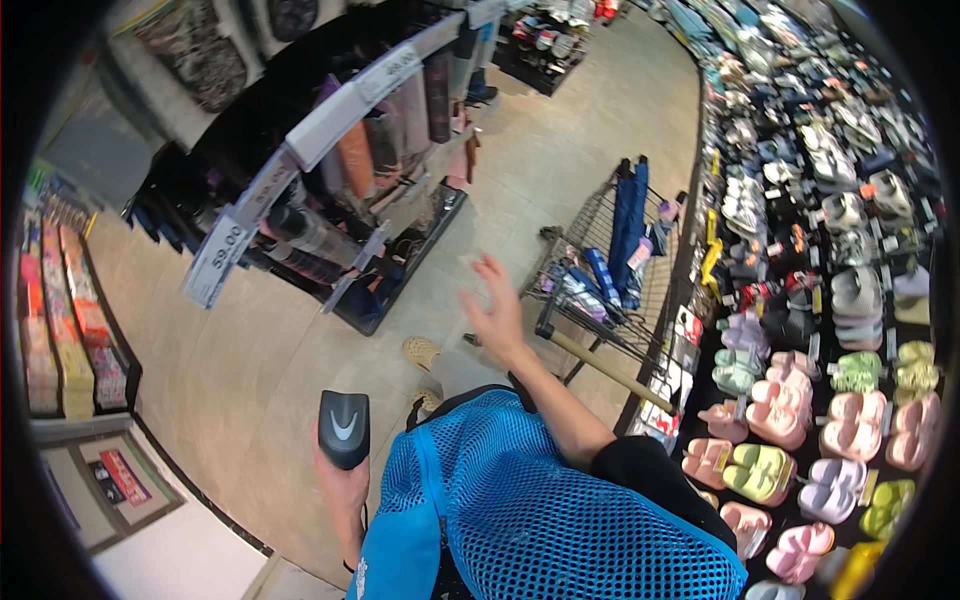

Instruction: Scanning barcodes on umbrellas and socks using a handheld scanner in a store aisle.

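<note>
My left hand (341, 480) holds a dark grey handheld barcode scanner (344, 429), upright beside my blue mesh vest (525, 517). In front of me my right hand (495, 311) is raised, slightly blurred, fingers apart and holding nothing. Just right of that hand stands a wire shopping cart (592, 225) with a tan handle (611, 369). Inside the cart lie long navy umbrellas (628, 225), a short blue folded umbrella (602, 276) and other wrapped items. Ahead and to the left is a display rack (360, 195) of umbrellas with price tags (217, 255) along its edge.
Shelves of slippers and shoes (780, 405) line the right side, close to the cart. Tiled floor (247, 345) runs around the rack and up the aisle. At left are packaged goods (75, 322) and a white counter (180, 547). Another shoe display (544, 45) stands farther off.
</note>
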Demonstrator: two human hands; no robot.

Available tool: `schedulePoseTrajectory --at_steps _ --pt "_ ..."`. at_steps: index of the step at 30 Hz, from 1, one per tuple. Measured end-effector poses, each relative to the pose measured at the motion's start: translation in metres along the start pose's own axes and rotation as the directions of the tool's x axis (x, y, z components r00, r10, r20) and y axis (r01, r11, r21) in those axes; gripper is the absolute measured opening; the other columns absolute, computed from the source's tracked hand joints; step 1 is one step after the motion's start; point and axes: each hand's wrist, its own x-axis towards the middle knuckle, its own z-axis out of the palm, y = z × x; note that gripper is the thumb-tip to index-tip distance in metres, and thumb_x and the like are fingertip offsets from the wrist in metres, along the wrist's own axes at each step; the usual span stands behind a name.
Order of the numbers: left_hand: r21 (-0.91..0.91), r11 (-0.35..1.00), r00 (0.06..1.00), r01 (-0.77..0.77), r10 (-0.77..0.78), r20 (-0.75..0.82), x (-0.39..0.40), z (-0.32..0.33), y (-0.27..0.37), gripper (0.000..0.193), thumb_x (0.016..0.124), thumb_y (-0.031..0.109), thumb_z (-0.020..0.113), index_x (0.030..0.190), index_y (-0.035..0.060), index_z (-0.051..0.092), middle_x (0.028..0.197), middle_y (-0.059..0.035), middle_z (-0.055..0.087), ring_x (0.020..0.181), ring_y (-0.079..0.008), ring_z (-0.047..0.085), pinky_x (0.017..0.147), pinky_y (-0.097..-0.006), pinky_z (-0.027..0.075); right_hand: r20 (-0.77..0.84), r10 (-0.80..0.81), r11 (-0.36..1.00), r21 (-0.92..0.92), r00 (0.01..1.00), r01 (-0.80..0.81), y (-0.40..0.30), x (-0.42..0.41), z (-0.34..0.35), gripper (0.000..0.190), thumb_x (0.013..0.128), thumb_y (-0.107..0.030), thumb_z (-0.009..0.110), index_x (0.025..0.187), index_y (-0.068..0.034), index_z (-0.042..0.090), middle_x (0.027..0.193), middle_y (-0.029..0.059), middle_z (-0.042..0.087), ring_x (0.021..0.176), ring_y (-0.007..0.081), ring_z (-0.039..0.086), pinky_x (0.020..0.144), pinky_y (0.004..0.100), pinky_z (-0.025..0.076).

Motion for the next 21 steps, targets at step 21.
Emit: schedulePoseTrajectory --at_steps 21 --pt "0.021 0.976 0.848 0.216 -0.198 0.491 -0.017 0.141 0.032 0.018 0.080 0.004 0.073 0.095 -0.0031 0.067 0.082 -0.0069 0.070 0.076 -0.0126 0.064 0.070 -0.0286 0.051 0.042 0.772 0.549 -0.548 0.635 -0.631 0.124 -0.096 -0.168 0.057 0.093 -0.057 0.044 0.091 -0.009 0.075 0.087 0.0215 0.070 0.087 0.0402 0.067 0.079 0.0480 0.051"
